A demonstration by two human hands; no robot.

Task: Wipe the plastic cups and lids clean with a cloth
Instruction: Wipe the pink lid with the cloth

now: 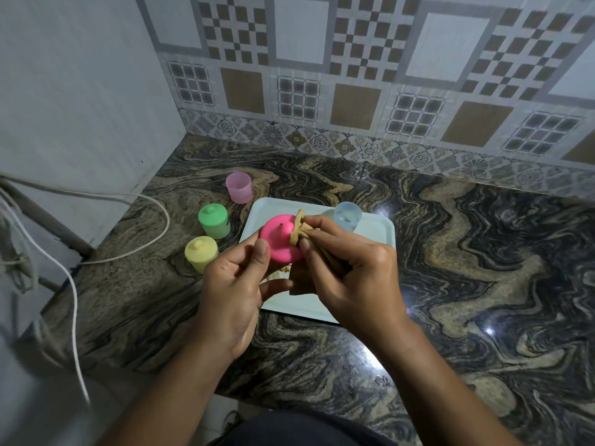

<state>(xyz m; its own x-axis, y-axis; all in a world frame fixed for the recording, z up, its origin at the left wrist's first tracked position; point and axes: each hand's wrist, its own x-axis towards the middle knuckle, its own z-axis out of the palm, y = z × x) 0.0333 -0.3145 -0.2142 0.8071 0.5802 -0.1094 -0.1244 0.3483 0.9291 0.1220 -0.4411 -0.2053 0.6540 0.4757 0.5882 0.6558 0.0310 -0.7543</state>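
Note:
My left hand (230, 294) holds a bright pink lid (279, 241) by its edge, thumb on top, above a pale tray (375, 231). My right hand (349, 272) pinches a tan cloth (298, 231) and presses it against the lid's right side beside the knob. A clear blue cup (347, 215) without a lid stands on the tray's far side. Left of the tray stand a pink cup (239, 187) without a lid, a green cup (214, 220) with its lid on and a yellow cup (201, 252) with its lid on.
The marble counter (450, 268) meets a tiled wall at the back and a plain wall on the left. White cables (154, 207) run along the counter's left edge. A brownish smear lies on the tray under my hands.

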